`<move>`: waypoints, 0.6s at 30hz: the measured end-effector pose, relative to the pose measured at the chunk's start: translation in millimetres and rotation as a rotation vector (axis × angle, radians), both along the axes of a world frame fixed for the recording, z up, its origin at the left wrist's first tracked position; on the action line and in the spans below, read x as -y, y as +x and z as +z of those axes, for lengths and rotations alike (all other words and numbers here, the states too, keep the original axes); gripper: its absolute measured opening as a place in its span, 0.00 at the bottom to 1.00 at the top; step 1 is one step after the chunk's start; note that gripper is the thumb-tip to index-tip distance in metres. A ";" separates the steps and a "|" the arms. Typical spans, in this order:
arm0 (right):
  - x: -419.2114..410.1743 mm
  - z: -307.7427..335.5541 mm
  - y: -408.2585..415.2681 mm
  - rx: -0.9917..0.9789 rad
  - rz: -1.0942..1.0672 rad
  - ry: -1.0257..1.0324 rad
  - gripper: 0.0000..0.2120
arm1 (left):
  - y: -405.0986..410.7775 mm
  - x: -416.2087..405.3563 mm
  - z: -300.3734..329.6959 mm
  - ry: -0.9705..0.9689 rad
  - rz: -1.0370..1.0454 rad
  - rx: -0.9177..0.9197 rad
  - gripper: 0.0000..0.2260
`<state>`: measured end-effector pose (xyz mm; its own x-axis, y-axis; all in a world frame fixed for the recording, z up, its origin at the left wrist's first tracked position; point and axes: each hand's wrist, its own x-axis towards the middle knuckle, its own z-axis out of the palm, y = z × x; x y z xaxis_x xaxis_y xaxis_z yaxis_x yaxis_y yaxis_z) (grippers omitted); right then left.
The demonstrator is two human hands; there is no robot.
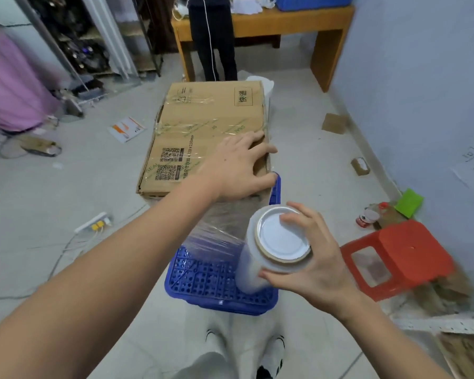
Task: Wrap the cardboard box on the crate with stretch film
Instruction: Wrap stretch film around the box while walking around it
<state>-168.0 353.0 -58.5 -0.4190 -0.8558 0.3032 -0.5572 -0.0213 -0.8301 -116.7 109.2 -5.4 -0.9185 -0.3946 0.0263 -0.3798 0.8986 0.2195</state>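
The cardboard box [203, 132] lies flat on top of a blue crate [219, 283] standing on the floor, and covers the far part of the crate; the perforated near part of the crate shows bare in front of the box. The left hand [238, 170] rests on the near right corner of the box, fingers spread and straight, pressing down on the cardboard. The right hand [309, 258] is curled around the top end of a roll of stretch film [268, 250], held upright just above the near right part of the crate, thumb on its side and fingers over its white cap. A sheet of film [216, 236] stretches from the roll toward the near edge of the box; whether it already clings to the box is hard to tell. A red stool [411, 247] stands right of the crate, near the wall.
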 end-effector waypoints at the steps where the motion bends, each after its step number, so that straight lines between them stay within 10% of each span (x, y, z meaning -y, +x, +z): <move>1: -0.6 0.1 -1.5 0.006 -0.033 -0.008 0.43 | -0.9 -0.9 -0.3 -0.006 0.000 -0.002 0.32; 18: 3.9 7.4 -23.3 -0.032 -0.303 0.105 0.42 | 0.1 2.5 -1.4 0.024 -0.021 -0.042 0.27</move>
